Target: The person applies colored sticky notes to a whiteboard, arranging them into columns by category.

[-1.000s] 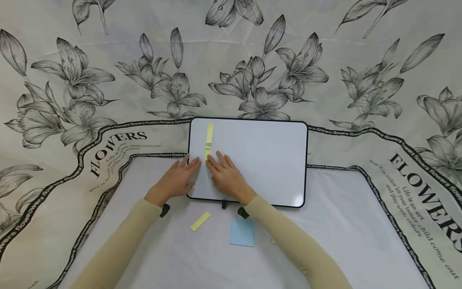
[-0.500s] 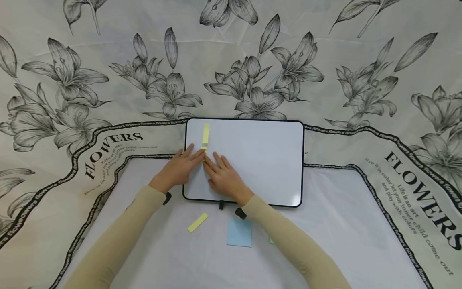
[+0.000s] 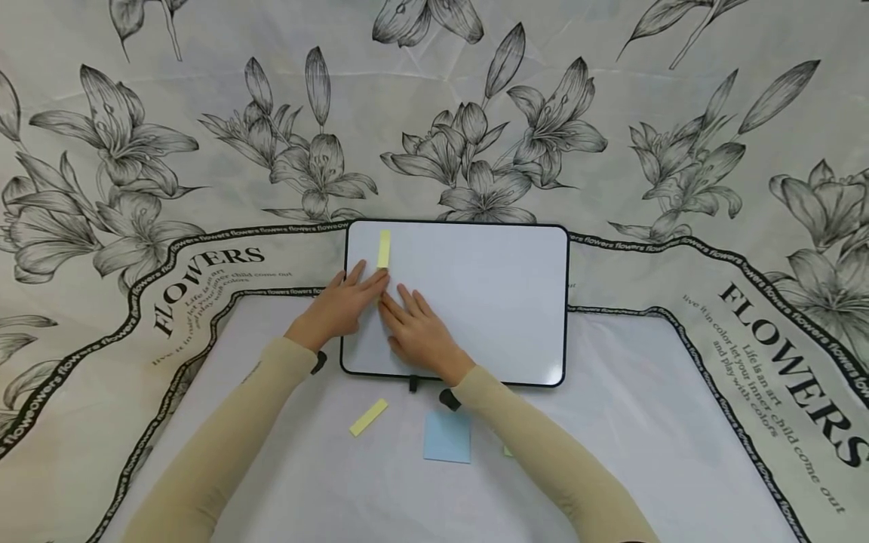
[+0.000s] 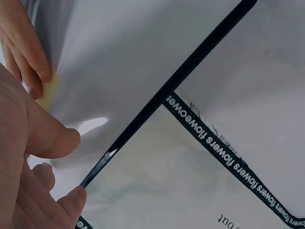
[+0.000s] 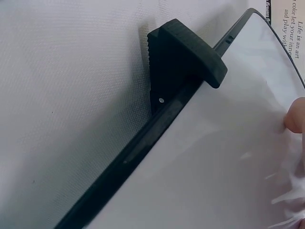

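Observation:
A whiteboard [image 3: 489,302] with a black frame stands before me, a yellow paper strip [image 3: 384,249] stuck upright near its upper left. My left hand [image 3: 342,303] lies against the board's left side, its index finger touching the strip's lower end. Just to the right, my right hand [image 3: 422,329] presses its straight fingertips on the board. In the left wrist view, a second yellow paper strip [image 4: 51,89] shows under the right hand's fingertips; the head view mostly hides it. The right wrist view shows only a thumb [image 5: 295,115] at the edge.
On the white cloth below the board lie a loose yellow strip [image 3: 369,418] and a pale blue sticky note [image 3: 447,437]. A green scrap [image 3: 508,452] is mostly hidden by the right sleeve. A black foot [image 5: 186,55] clasps the board's lower edge.
My left hand has moved right and up across the board until its fingers cover the lower yellow strip. The right hand stays nearly in place. The whole head view has shifted slightly.

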`<state>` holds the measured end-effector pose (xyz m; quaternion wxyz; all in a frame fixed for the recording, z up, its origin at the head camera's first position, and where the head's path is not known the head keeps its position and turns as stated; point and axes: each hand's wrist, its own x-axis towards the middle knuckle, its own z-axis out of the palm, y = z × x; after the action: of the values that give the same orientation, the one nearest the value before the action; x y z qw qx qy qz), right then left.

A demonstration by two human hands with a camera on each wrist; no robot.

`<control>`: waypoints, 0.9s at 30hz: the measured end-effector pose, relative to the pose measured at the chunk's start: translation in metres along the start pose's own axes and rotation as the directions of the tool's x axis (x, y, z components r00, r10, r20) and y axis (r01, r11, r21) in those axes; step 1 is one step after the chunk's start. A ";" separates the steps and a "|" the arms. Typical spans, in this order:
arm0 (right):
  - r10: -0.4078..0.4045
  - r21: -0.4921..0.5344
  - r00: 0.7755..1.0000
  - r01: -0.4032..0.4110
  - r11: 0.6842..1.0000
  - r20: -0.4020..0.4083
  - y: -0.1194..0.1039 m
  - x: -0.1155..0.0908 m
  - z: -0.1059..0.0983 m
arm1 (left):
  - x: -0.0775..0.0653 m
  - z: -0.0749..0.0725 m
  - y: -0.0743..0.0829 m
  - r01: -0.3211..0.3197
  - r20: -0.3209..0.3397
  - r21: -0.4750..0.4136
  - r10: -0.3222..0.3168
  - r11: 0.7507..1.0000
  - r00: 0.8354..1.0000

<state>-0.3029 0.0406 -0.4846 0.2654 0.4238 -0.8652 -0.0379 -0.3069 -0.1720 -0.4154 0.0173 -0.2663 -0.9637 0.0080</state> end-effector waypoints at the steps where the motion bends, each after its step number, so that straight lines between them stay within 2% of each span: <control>1: 0.000 -0.003 1.000 0.000 1.000 -0.005 0.000 0.000 0.000 | 0.000 0.000 -0.001 0.012 0.004 -0.007 -0.012 1.000 1.000; 7: 0.003 -0.016 1.000 -0.003 1.000 -0.016 -0.001 0.001 0.000 | -0.002 0.002 -0.007 0.061 0.000 -0.020 -0.061 0.998 0.998; 21: 0.007 -0.028 1.000 -0.007 1.000 -0.008 -0.003 0.000 -0.002 | 0.004 0.002 -0.001 0.037 -0.018 0.013 -0.037 0.999 0.999; 27: -0.003 -0.042 0.999 0.001 0.999 -0.047 -0.003 0.001 -0.002 | -0.002 0.004 -0.006 0.074 -0.006 0.060 -0.073 0.995 0.997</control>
<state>-0.3000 0.0386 -0.4834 0.2943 0.4199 -0.8573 -0.0462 -0.3090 -0.1783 -0.4193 0.0272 -0.2300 -0.9721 0.0359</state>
